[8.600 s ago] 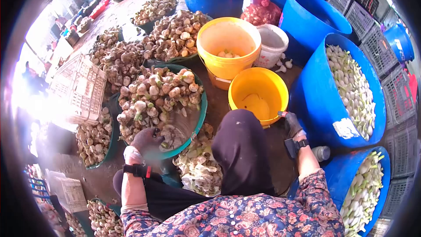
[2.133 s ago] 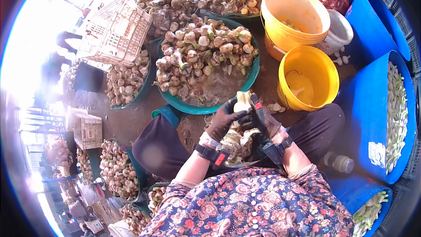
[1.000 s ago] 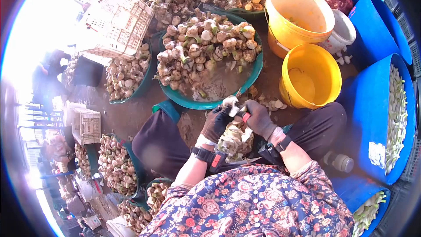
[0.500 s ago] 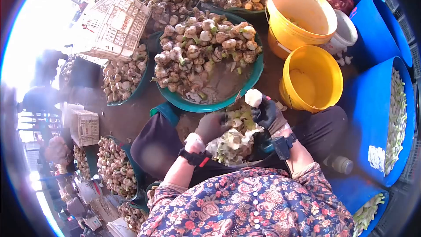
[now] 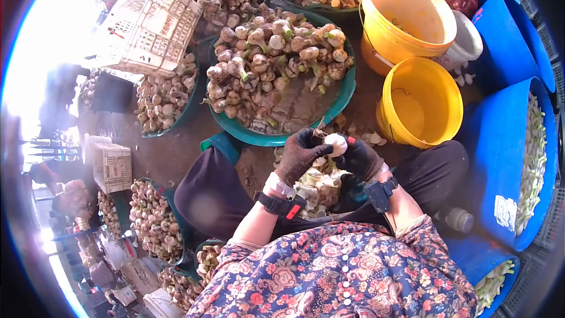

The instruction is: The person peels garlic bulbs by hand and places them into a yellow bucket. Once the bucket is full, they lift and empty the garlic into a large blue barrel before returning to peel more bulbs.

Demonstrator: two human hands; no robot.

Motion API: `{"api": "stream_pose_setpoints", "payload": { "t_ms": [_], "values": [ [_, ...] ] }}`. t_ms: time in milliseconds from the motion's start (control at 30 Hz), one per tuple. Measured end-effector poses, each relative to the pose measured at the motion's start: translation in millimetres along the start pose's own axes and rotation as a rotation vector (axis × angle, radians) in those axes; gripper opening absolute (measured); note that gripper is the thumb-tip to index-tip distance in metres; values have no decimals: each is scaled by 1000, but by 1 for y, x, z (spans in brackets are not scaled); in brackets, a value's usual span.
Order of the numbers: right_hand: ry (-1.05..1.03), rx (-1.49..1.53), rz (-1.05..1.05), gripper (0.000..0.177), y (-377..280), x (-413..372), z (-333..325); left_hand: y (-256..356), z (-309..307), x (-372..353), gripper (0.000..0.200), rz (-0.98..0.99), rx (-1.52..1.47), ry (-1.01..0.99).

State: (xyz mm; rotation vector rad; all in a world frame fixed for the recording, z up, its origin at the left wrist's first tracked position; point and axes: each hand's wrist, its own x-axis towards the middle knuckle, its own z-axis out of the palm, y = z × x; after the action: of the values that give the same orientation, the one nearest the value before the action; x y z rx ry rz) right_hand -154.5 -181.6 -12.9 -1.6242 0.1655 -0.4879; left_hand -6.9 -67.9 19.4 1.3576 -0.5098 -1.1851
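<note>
A peeled white garlic bulb (image 5: pixel 336 145) is held between my two dark-gloved hands, above the lap. My left hand (image 5: pixel 301 154) pinches its left side, where a brown bit of stem or skin sticks up. Around its right side close the fingers of my right hand (image 5: pixel 358 158), with something small and red by the fingertips. Pale peelings (image 5: pixel 318 185) lie in the lap just below. Beyond the hands, a green basin (image 5: pixel 259 138) holds many unpeeled bulbs (image 5: pixel 259 70) and some muddy water.
Two yellow buckets (image 5: pixel 419 103) (image 5: pixel 406 9) stand at the right, beside a white bucket (image 5: pixel 468 38). Blue tubs (image 5: pixel 491 153) line the right edge. A white crate (image 5: pixel 153 26) and more garlic basins (image 5: pixel 154 221) are on the left. A person (image 5: pixel 73 197) is partly visible far left.
My left hand has moved up and right to the bulb and now grips it. The bulb has come slightly lower and left, and my right hand has turned inward around it.
</note>
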Motion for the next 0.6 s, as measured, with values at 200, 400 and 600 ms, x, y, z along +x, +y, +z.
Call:
{"api": "stream_pose_setpoints", "payload": {
  "t_ms": [200,400,600],
  "values": [
    [-93,-61,66,23,9,-7,-3,2,4,-4,20,19,-115,57],
    [156,384,259,23,45,-3,10,23,24,-28,15,23,2,-18],
    [534,811,878,31,30,10,-19,44,1,-30,37,-86,418,-544]
  ]
}}
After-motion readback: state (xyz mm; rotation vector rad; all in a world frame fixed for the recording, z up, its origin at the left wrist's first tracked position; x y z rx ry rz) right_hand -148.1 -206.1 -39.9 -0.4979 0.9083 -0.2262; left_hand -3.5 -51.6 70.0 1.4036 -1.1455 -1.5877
